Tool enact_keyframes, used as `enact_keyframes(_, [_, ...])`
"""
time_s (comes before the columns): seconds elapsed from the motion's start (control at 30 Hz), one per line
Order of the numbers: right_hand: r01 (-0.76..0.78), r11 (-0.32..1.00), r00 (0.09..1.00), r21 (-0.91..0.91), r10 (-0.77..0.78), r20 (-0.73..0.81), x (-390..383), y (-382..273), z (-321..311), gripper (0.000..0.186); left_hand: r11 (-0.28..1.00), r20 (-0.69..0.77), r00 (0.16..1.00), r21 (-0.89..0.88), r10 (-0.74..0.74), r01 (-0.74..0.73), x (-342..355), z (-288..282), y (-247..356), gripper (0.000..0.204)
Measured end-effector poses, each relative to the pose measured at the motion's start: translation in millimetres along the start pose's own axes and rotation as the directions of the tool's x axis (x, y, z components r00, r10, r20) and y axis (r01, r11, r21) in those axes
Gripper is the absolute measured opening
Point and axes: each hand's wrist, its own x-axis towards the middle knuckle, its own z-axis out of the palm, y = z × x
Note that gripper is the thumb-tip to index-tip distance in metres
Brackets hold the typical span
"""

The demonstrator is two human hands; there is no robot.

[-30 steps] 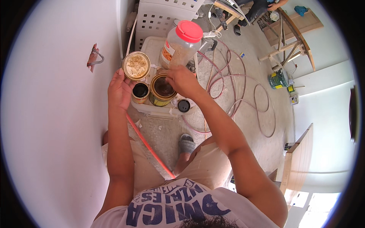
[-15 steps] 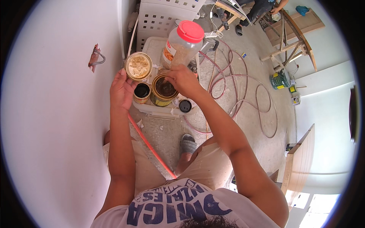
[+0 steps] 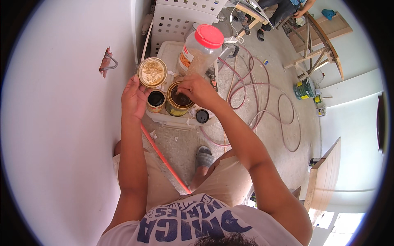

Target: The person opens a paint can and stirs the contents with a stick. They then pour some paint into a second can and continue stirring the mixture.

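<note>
My left hand (image 3: pixel 134 99) holds a round metal lid (image 3: pixel 152 72) by its edge, its underside coated in yellowish residue. My right hand (image 3: pixel 198 89) hovers over an open gold-rimmed can (image 3: pixel 177 105) of dark liquid, fingers bunched at the far rim. Whether they pinch anything is hidden. A small jar with a dark mouth (image 3: pixel 156 101) stands just left of the can, under the lid. Both stand on a white plastic box (image 3: pixel 174 120). A black cap (image 3: pixel 202 116) lies at the box's right corner.
A clear plastic jar with a red lid (image 3: pixel 202 48) stands behind the can, and a white perforated crate (image 3: pixel 184 18) beyond it. Pink hoses (image 3: pixel 266 102) coil on the floor at right. A red strip (image 3: pixel 164 160) leans along the wall, which has a hole with a wire (image 3: pixel 107 63). Another person (image 3: pixel 283 8) sits far off.
</note>
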Motion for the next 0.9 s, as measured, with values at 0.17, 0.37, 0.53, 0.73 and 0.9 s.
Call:
enact_keyframes(0.17, [-0.11,0.984,0.974,-0.141,0.135,0.18,-5,-3,-7,0.016,1.0,-0.007,1.0,0.007,-0.003,0.003,-2,4,-1,0.021])
enact_keyframes(0.37, [-0.115,0.978,0.991,-0.172,0.125,0.047,-3,-4,-2,0.018,1.0,-0.009,1.0,0.006,-0.004,0.004,-3,6,1,0.022])
enact_keyframes(0.53, [-0.091,0.995,0.987,0.031,0.087,0.134,-1,-1,-5,0.014,1.0,0.002,1.0,0.003,0.008,-0.008,-2,2,2,0.023])
enact_keyframes(0.73, [-0.073,0.993,0.989,-0.093,0.084,0.122,-8,3,-7,0.013,1.0,-0.005,1.0,0.009,0.012,-0.012,-1,-3,-2,0.026])
enact_keyframes(0.9, [-0.052,0.991,0.998,-0.12,0.055,0.022,1,12,1,0.016,1.0,-0.014,1.0,0.026,0.015,-0.015,0,0,5,0.027])
